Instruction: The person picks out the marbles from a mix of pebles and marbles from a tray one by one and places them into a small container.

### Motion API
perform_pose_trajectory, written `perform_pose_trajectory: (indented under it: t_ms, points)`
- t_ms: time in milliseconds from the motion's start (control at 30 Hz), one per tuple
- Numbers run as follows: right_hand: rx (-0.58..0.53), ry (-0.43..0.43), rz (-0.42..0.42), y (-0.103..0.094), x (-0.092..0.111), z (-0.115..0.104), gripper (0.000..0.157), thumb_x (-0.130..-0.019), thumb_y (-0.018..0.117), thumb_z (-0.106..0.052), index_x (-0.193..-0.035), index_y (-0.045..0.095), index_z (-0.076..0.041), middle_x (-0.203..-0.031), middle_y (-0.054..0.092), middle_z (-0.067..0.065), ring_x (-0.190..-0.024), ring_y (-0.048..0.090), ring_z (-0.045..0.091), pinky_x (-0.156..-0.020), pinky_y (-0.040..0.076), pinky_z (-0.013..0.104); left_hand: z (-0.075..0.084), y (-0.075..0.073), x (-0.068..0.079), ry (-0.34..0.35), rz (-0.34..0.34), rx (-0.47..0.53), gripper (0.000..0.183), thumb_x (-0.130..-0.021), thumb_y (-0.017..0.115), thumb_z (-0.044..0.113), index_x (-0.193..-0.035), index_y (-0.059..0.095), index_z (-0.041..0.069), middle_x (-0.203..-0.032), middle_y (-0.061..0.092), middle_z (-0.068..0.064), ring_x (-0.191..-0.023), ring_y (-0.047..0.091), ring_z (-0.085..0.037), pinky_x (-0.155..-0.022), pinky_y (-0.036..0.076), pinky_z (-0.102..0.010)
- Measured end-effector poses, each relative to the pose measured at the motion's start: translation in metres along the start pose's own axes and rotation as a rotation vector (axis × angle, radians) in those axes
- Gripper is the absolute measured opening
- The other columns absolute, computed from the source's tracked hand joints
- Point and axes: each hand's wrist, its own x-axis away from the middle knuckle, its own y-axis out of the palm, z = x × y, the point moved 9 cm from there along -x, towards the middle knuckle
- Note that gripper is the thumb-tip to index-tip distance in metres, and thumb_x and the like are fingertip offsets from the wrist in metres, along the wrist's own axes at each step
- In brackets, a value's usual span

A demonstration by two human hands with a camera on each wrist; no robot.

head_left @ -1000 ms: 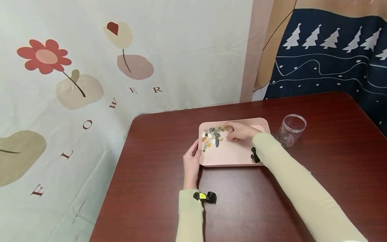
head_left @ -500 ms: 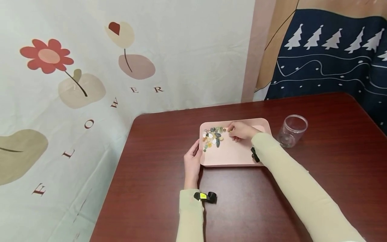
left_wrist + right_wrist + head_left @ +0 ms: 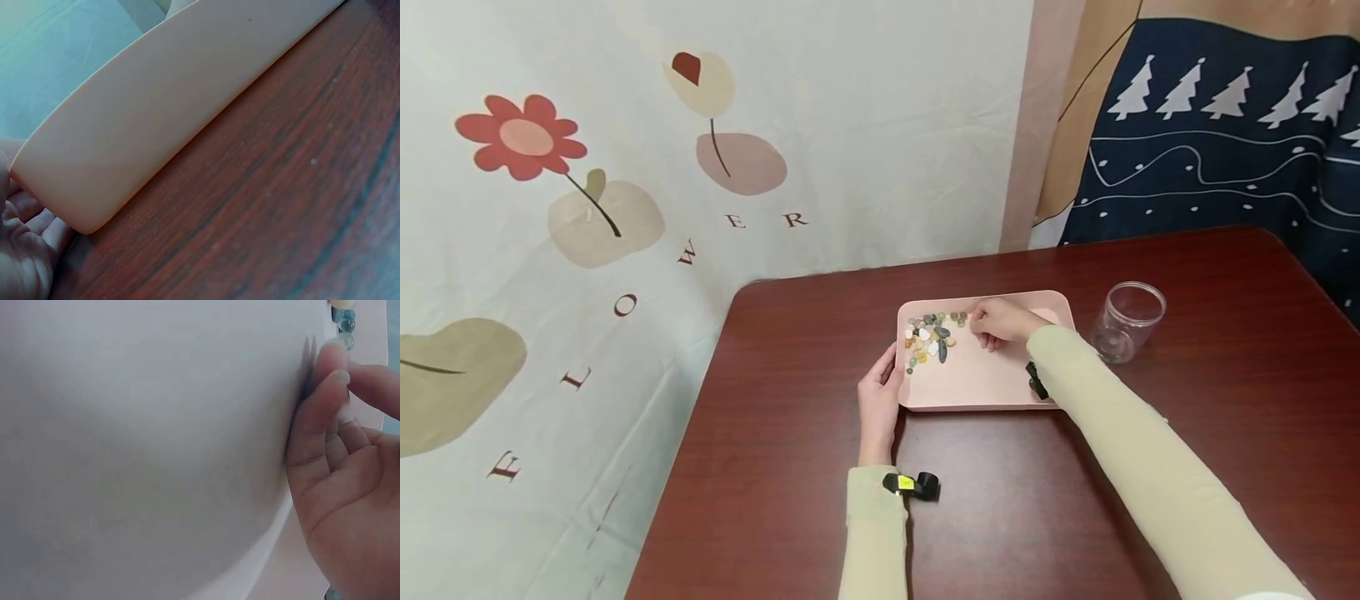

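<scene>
My left hand [image 3: 878,400] grips the pink tray [image 3: 970,392] at its left edge, thumb near the rim; the left wrist view shows its fingers [image 3: 37,219] curled about a corner. Mixed pebbles [image 3: 934,343] lie in the tray's left part: white, yellow, green and dark ones. Over the tray's upper middle, my right hand [image 3: 1003,321] is beside the right end of the pebble row, fingers bent and thumb close to the fingertips. A pale green pebble [image 3: 346,341] sits right at a fingertip in the right wrist view. Whether anything is between the fingertips is hidden.
A clear jar [image 3: 1127,321] stands upright to the right of the tray, close to the right sleeve. All of it rests on a dark red wooden table [image 3: 790,400]. Printed cloths [image 3: 887,142] hang behind the table and along its left side.
My right hand has drawn slightly right from the pebble row, and small greenish pebbles at the row's end have shifted. The left hand keeps its hold on the tray.
</scene>
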Motion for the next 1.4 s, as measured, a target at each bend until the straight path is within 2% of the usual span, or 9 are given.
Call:
perform_pose_trajectory:
  t_ms: [167,300,433,733,833,1000,1200,1300,1400]
  points:
    - [0.001,0.029,0.000,-0.008,0.006,0.006,0.017,-0.091,0.051,-0.017,-0.089,0.054,0.000,-0.061,0.054,0.006,-0.047,0.053,0.014,-0.048,0.047,0.026,0.001,0.001,-0.001,0.021,0.004,0.003,0.033,-0.088,0.056,0.013,-0.120,0.058,0.018,-0.120,0.056,0.001,-0.111,0.049,-0.009,-0.089,0.042,-0.025]
    - [0.032,0.003,0.011,-0.015,0.011,0.006,0.018,-0.089,0.054,-0.019,-0.085,0.056,-0.001,-0.064,0.055,0.007,-0.053,0.054,0.016,-0.052,0.047,0.026,0.000,0.003,-0.003,0.017,-0.002,0.003,0.033,-0.088,0.055,0.013,-0.121,0.058,0.019,-0.120,0.056,0.002,-0.111,0.049,-0.009,-0.089,0.042,-0.025]
    - [0.072,-0.048,0.021,-0.020,0.012,0.003,0.017,-0.089,0.054,-0.019,-0.089,0.058,-0.003,-0.069,0.058,0.008,-0.061,0.055,0.017,-0.058,0.047,0.026,-0.002,0.001,-0.004,0.008,0.003,-0.003,0.033,-0.088,0.055,0.014,-0.120,0.058,0.020,-0.120,0.056,0.003,-0.111,0.049,-0.009,-0.089,0.042,-0.025]
    - [0.179,-0.017,0.073,-0.033,0.020,-0.007,0.019,-0.089,0.052,-0.021,-0.099,0.058,-0.006,-0.067,0.054,0.009,-0.066,0.052,0.021,-0.068,0.040,0.030,-0.001,0.002,-0.004,0.000,-0.024,0.027,0.034,-0.088,0.055,0.013,-0.122,0.057,0.017,-0.123,0.053,-0.002,-0.113,0.048,-0.012,-0.090,0.041,-0.025]
    - [0.167,-0.026,0.088,-0.037,0.024,-0.013,0.020,-0.089,0.052,-0.020,-0.101,0.058,-0.006,-0.068,0.054,0.009,-0.066,0.052,0.021,-0.066,0.039,0.031,0.006,0.002,-0.002,0.005,-0.031,0.022,0.034,-0.089,0.054,0.010,-0.123,0.056,0.012,-0.124,0.053,-0.006,-0.114,0.048,-0.016,-0.090,0.042,-0.026]
    - [0.155,-0.041,0.119,-0.042,0.033,-0.021,0.020,-0.087,0.055,-0.018,-0.102,0.059,-0.004,-0.079,0.059,0.009,-0.069,0.054,0.020,-0.063,0.044,0.029,0.020,0.004,0.005,0.005,-0.030,0.006,0.035,-0.089,0.053,0.008,-0.124,0.054,0.007,-0.124,0.052,-0.008,-0.114,0.047,-0.016,-0.090,0.041,-0.026]
    - [0.169,-0.044,0.147,-0.046,0.042,-0.026,0.020,-0.084,0.060,-0.020,-0.100,0.061,-0.008,-0.084,0.062,0.005,-0.071,0.058,0.016,-0.070,0.042,0.032,0.023,0.004,0.007,0.013,-0.033,0.022,0.035,-0.089,0.052,0.007,-0.124,0.053,0.004,-0.124,0.052,-0.010,-0.115,0.047,-0.019,-0.091,0.041,-0.028]
    - [0.132,-0.074,0.142,-0.045,0.044,-0.030,0.021,-0.084,0.061,-0.022,-0.100,0.061,-0.008,-0.087,0.063,0.006,-0.073,0.060,0.016,-0.071,0.046,0.032,0.024,0.004,0.007,0.016,-0.033,0.026,0.035,-0.089,0.052,0.006,-0.124,0.052,0.003,-0.125,0.051,-0.012,-0.116,0.046,-0.022,-0.091,0.041,-0.028]
    - [0.116,-0.111,0.148,-0.044,0.047,-0.035,0.021,-0.084,0.061,-0.023,-0.100,0.062,-0.009,-0.089,0.063,0.007,-0.075,0.059,0.017,-0.069,0.048,0.030,0.023,0.005,0.007,0.007,-0.033,0.017,0.035,-0.089,0.052,0.007,-0.124,0.053,0.005,-0.125,0.051,-0.011,-0.116,0.046,-0.020,-0.090,0.041,-0.027]
